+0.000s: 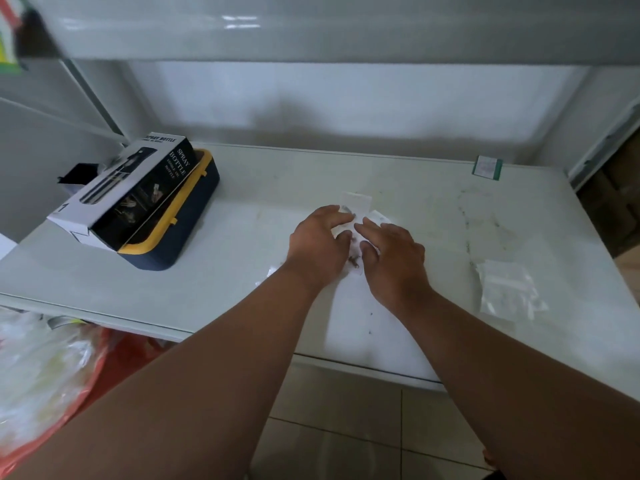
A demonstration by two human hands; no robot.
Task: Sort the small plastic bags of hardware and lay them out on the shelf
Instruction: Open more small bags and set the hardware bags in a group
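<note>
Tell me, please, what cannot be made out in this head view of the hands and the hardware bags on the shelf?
- Bags under the hands: the left hand and right hand cover most of them, so their number is unclear.
- Hardware inside: dark bits too small and blurred to identify.
- Stack of bags at right: motion blur hides contents.
- Green-edged tag: print too small to read.
- Blue and yellow case: mostly hidden by the spray bottle box.

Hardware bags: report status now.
Both hands, left and right, on small bags mid-shelf. Second pile lies right. Spray bottle box sits left, well apart.
</note>
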